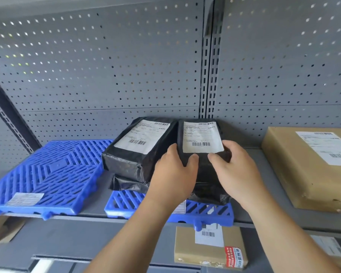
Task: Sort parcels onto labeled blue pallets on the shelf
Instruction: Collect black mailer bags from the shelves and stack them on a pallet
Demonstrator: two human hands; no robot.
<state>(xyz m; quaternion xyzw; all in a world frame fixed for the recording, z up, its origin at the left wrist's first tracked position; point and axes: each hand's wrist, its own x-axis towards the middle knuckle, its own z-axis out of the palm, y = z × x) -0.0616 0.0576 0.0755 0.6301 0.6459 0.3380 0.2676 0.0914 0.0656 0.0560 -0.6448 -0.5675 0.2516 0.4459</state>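
Grey pegboard shelf [93,205]. Left hand [173,174] and right hand [234,170] curl round a black parcel [201,138], beside a second parcel [134,146] atop the middle blue pallet [211,211]; the cardboard box [303,174] alongside sits off-pallet, seemingly unsorted.

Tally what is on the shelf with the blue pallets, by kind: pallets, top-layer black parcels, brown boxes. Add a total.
Blue pallets: 2, left pallet and right pallet
Black parcels, top layer: 2, left black parcel and right black parcel
Brown cardboard box: 1
Total: 5
More black wrap lies beneath; its count cannot be told.
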